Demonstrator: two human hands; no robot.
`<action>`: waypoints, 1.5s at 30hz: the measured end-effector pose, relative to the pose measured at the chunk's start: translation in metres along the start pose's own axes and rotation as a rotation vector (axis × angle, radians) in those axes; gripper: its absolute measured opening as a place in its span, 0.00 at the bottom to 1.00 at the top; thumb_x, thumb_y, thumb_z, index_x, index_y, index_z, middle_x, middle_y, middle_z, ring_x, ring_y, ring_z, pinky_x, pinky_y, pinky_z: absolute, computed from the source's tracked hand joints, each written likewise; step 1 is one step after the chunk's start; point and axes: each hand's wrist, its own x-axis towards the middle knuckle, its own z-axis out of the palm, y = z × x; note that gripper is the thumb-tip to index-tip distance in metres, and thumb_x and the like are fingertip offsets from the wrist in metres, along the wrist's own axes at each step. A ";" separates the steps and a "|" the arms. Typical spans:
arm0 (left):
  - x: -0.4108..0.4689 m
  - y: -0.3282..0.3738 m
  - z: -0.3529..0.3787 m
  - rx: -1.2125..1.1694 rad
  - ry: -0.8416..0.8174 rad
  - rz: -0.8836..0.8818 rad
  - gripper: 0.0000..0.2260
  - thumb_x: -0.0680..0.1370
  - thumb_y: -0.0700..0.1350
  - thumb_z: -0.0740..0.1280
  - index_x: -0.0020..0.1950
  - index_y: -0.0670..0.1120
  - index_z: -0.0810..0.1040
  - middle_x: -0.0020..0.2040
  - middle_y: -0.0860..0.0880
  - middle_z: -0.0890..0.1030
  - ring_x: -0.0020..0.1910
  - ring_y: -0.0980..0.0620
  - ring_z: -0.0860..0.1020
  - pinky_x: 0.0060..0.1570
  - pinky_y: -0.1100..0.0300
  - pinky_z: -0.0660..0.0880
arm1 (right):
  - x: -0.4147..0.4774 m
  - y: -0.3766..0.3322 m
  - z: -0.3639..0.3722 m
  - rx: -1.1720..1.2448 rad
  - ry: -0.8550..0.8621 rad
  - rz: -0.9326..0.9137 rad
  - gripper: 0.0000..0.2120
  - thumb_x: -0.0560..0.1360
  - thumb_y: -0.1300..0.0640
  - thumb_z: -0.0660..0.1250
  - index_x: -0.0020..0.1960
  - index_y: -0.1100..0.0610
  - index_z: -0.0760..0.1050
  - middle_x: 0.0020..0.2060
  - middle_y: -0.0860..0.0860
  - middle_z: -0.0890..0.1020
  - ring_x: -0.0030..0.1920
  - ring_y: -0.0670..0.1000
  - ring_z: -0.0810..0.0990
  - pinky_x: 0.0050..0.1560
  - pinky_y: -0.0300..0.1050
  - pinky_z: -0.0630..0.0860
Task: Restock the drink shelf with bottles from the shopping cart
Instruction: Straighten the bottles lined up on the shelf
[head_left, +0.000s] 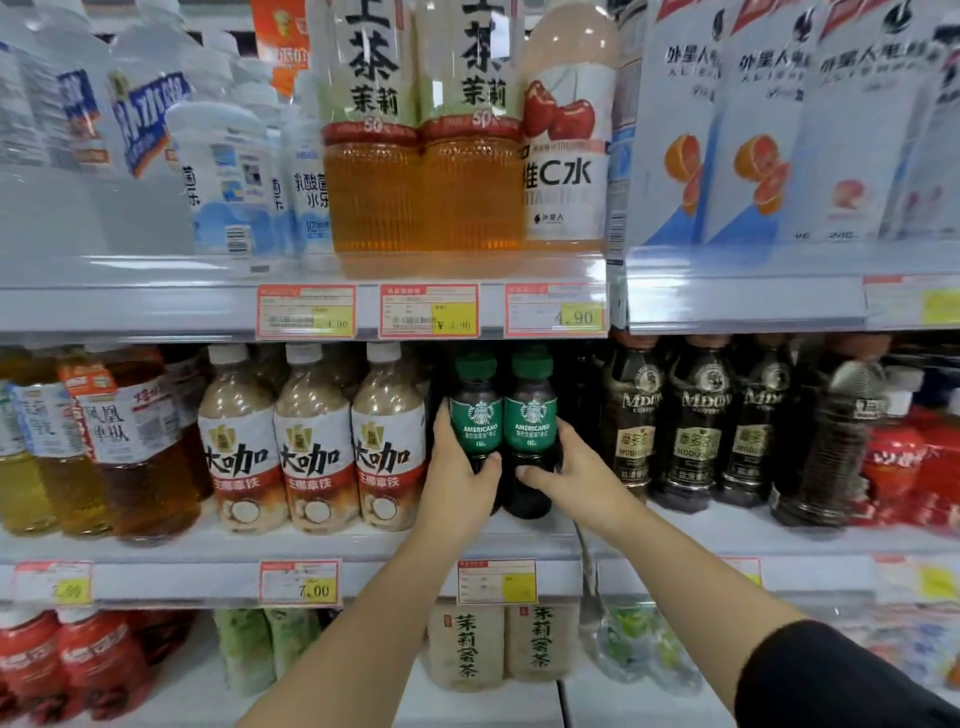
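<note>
Two dark coffee bottles with green caps and green Americano labels stand side by side on the middle shelf (291, 545). My left hand (460, 475) grips the left bottle (477, 421) low on its body, thumb across the front. My right hand (576, 475) grips the right bottle (532, 423) the same way from the right side. Both bottles are upright and touch each other. The shopping cart is not in view.
Three latte bottles (314, 447) stand just left of the green bottles. Dark coffee bottles (698, 421) stand to the right. Tea bottles (423, 156) fill the shelf above, more drinks (498, 644) the shelf below. Price tags (496, 582) line the shelf edges.
</note>
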 end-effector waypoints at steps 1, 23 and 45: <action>0.000 0.001 0.000 -0.001 -0.004 0.003 0.32 0.77 0.36 0.63 0.75 0.50 0.51 0.66 0.53 0.69 0.63 0.57 0.68 0.59 0.67 0.63 | 0.000 -0.001 0.000 -0.010 -0.006 -0.016 0.31 0.73 0.62 0.68 0.72 0.53 0.59 0.58 0.45 0.74 0.60 0.44 0.71 0.53 0.24 0.66; -0.046 0.047 0.050 0.251 0.034 0.484 0.21 0.78 0.43 0.61 0.70 0.52 0.65 0.67 0.55 0.67 0.64 0.72 0.61 0.62 0.78 0.56 | -0.078 0.005 -0.072 -0.400 0.607 -0.533 0.12 0.73 0.58 0.65 0.56 0.56 0.77 0.52 0.46 0.77 0.57 0.45 0.74 0.61 0.34 0.68; -0.016 0.058 0.125 0.189 -0.101 0.152 0.40 0.77 0.39 0.66 0.76 0.55 0.41 0.76 0.51 0.48 0.71 0.49 0.62 0.61 0.62 0.63 | -0.071 0.031 -0.178 -0.365 0.928 -0.054 0.35 0.70 0.57 0.72 0.72 0.58 0.60 0.67 0.56 0.68 0.68 0.54 0.65 0.67 0.44 0.61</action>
